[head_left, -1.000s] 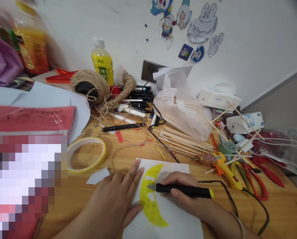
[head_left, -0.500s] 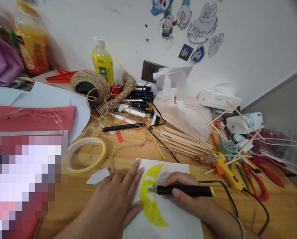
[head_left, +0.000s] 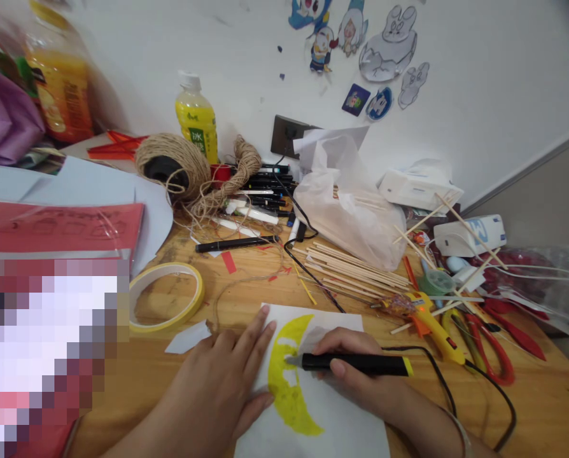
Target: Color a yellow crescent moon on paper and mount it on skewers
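A sheet of white paper (head_left: 346, 413) lies on the wooden table, bearing a yellow crescent moon (head_left: 289, 407) with a few white patches inside. My right hand (head_left: 356, 359) grips a black marker (head_left: 375, 364) with a yellow end cap. Its tip touches the crescent near the middle of the inner curve. My left hand (head_left: 231, 369) rests flat on the paper's left side, fingers spread, with nothing in it. Beside that hand lies a small white paper scrap (head_left: 188, 337), and behind it a roll of yellow tape (head_left: 199, 296).
A yellow hot glue gun (head_left: 440, 331) and red-handled scissors (head_left: 497, 356) lie to the right. Behind the paper are bamboo sticks (head_left: 361, 267) and a plastic bag (head_left: 356, 216). Twine (head_left: 179, 159), a drink bottle (head_left: 197, 121) and several markers stand or lie further back.
The marker tip has shifted very slightly on the crescent, a little more yellow showing around it. My left hand stays in place.
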Demonstrator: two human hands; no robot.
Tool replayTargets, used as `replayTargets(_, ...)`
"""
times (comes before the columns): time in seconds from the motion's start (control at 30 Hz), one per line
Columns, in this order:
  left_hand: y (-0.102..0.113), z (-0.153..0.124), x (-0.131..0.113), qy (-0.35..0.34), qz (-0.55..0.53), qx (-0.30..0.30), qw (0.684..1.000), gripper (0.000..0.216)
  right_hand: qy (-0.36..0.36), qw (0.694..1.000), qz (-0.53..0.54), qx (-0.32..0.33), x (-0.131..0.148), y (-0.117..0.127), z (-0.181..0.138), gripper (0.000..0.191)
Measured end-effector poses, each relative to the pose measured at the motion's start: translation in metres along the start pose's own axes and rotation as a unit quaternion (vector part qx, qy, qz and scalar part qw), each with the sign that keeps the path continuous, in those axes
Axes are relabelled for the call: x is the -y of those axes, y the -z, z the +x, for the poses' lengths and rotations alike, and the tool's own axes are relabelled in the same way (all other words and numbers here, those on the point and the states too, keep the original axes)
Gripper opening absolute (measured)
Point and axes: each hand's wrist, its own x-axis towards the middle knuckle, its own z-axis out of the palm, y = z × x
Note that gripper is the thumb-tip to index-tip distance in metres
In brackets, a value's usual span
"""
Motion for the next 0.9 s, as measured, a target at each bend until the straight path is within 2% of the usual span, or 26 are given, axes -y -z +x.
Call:
replayTargets(0.1,0.0003,0.0003,-0.0002,0.000,-0.002,0.000,1.000,0.063,0.001,1.000,-0.006,-0.016,-0.0006,-0.0001,-0.0002,0.032)
replayTargets(0.47,0.0000,0.0010,0.0000,-0.003,-0.001,0.006,1.000,0.063,-0.015,1.000,-0.002,-0.010,-0.0006,0.0002,-0.0007,0.035)
replayTargets(0.9,0.0000,0.0020,0.0011,-0.004,0.000,0.002,1.000,0.063,-0.001,1.000,0.002,-0.022,0.0014,0.0003,0.0001,0.034)
